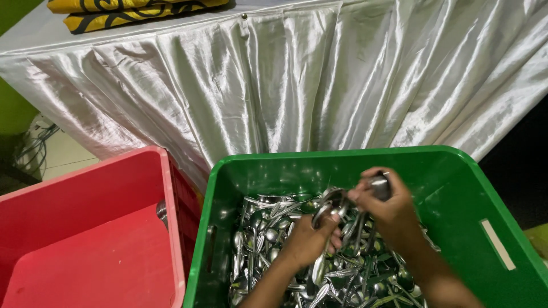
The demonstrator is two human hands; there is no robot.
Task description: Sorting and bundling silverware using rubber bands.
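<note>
two hands, left hand [305, 242] and right hand [388, 208], each closed around a bunch of spoons [334, 205] above the green crate [456, 171], beside a red crate [85, 188].

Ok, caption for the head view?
Both hands, left and right, grip steel spoons over a green plastic crate of cutlery.

Both forearms reach forward, left hand [305, 242] and right hand [385, 205] curled, fingers closed.
</note>
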